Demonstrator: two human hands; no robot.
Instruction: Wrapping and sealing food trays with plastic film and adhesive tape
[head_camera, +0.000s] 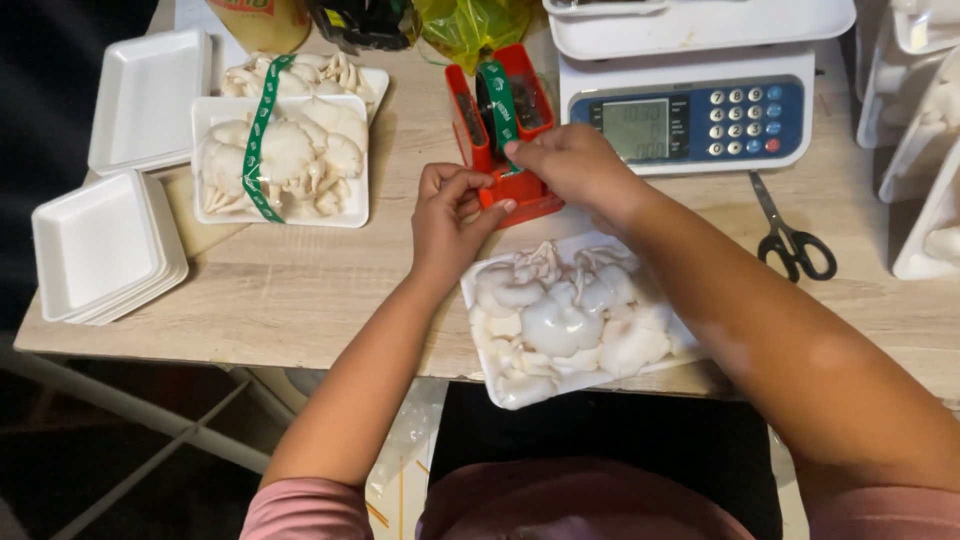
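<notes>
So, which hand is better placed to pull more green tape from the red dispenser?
Probably the right hand: its fingers are at the green tape. The left hand touches the red dispenser base.

Single head view, looking steeply down, close over table (300, 290).

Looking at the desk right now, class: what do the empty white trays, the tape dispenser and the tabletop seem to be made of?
Empty white trays: probably foam, matte with thick soft rims.
Tape dispenser: likely hard plastic, glossy red, holding a green tape roll near both hands.
Tabletop: wood-look, pale streaked grain; whether solid wood or laminate cannot be told.
</notes>
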